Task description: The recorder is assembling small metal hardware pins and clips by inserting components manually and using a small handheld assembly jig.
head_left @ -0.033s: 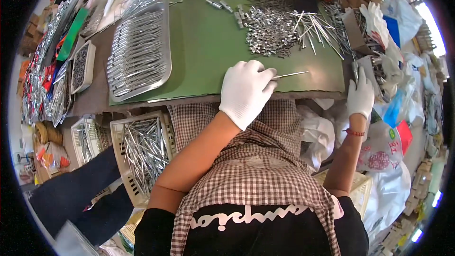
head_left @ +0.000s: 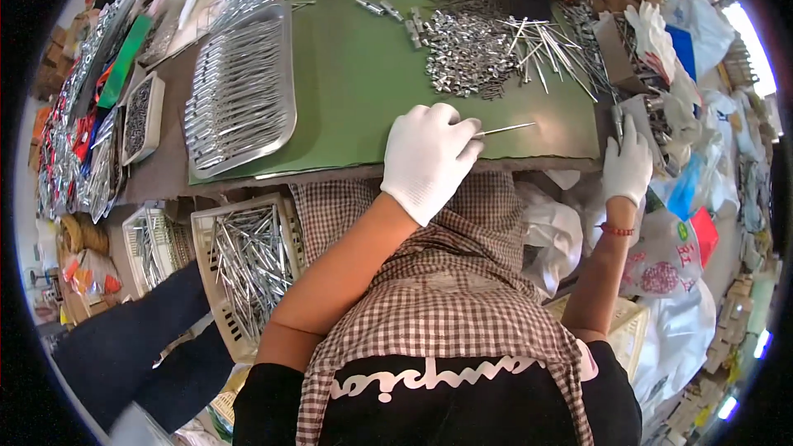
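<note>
My left hand (head_left: 431,161), in a white knit glove, is closed over the near part of the green work surface (head_left: 355,66). A thin metal rod (head_left: 508,129) sticks out to the right from its pinched thumb and fingers; the glove hides the rod's other end. At the table's right edge, my gloved right hand (head_left: 628,167) has its fingers curled beside a narrow silver metal piece (head_left: 618,118). What lies inside that grip is mostly hidden. Beyond my left hand lie a heap of small silver metal fittings (head_left: 469,54) and a loose bunch of thin rods (head_left: 549,54).
On the left stands a metal tray (head_left: 291,99) with rows of rod-like parts. A box of small dark pieces (head_left: 157,120) is beside it. Below the table edge, a cream plastic basket (head_left: 202,260) holds metal rods. Open cartons (head_left: 618,54) and plastic bags crowd the right.
Both hands keep their places and grips. The whole view has shifted very slightly, and a blurred pale thing at the lower left has moved a little.
</note>
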`<action>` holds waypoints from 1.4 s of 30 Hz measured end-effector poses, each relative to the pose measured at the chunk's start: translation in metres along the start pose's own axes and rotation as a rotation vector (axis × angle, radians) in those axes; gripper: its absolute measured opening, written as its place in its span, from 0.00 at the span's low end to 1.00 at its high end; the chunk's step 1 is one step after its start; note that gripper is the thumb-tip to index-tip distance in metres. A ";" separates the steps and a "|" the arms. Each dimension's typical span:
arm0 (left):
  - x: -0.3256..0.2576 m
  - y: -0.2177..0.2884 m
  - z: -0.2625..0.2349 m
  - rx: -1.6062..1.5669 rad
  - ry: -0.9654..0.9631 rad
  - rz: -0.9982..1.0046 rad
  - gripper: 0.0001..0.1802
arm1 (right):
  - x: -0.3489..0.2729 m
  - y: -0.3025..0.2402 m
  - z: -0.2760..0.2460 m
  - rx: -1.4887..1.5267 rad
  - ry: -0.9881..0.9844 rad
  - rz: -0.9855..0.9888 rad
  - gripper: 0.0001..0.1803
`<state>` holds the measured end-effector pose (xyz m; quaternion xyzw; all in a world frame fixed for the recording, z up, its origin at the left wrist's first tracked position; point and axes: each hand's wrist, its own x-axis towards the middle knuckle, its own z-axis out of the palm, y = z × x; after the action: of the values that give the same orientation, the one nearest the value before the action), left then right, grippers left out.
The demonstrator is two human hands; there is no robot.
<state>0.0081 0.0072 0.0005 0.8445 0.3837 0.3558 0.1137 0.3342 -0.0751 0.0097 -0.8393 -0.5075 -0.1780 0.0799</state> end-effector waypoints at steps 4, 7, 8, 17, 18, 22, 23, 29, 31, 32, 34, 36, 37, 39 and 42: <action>0.005 0.003 -0.001 0.052 0.013 0.062 0.07 | -0.001 -0.027 -0.009 -0.013 0.282 -0.059 0.23; 0.005 0.003 -0.006 0.112 -0.008 0.063 0.05 | 0.010 -0.053 -0.019 0.183 0.246 -0.181 0.18; 0.007 0.004 -0.008 0.106 -0.051 0.062 0.05 | 0.016 -0.064 -0.017 0.267 0.267 -0.246 0.12; -0.011 -0.046 -0.103 0.279 0.018 0.011 0.06 | 0.055 -0.104 0.012 0.367 -0.044 -0.343 0.13; -0.012 -0.060 -0.128 0.417 0.030 0.023 0.06 | 0.058 -0.102 0.017 0.372 -0.074 -0.326 0.13; -0.018 -0.139 -0.212 0.612 0.088 -0.258 0.09 | 0.055 -0.107 0.021 0.380 -0.048 -0.334 0.12; -0.023 -0.168 -0.226 0.603 0.130 -0.176 0.10 | 0.054 -0.107 0.021 0.361 -0.018 -0.351 0.13; -0.017 -0.216 -0.242 0.537 -0.168 -0.320 0.14 | 0.047 -0.104 0.023 0.336 0.009 -0.363 0.14; -0.018 -0.225 -0.243 0.485 -0.208 -0.292 0.14 | 0.045 -0.103 0.020 0.338 -0.017 -0.360 0.15; -0.019 -0.230 -0.246 0.498 -0.233 -0.280 0.17 | 0.045 -0.101 0.021 0.339 -0.013 -0.362 0.15; -0.024 -0.233 -0.244 0.377 -0.076 -0.393 0.19 | 0.045 -0.099 0.024 0.338 -0.014 -0.365 0.15; -0.030 -0.234 -0.240 0.251 0.080 -0.500 0.21 | 0.043 -0.101 0.020 0.334 -0.019 -0.367 0.15; -0.031 -0.229 -0.236 -0.142 0.238 -0.603 0.26 | 0.042 -0.104 0.018 0.333 -0.025 -0.364 0.16; -0.030 -0.224 -0.231 -0.948 0.533 -0.751 0.42 | 0.041 -0.105 0.017 0.329 -0.030 -0.354 0.15; -0.031 -0.233 -0.228 -1.031 0.461 -0.693 0.50 | 0.041 -0.102 0.018 0.325 -0.030 -0.339 0.15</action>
<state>-0.2947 0.1246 0.0408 0.4119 0.4285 0.6082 0.5262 0.2656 0.0124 0.0037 -0.7207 -0.6644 -0.0922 0.1754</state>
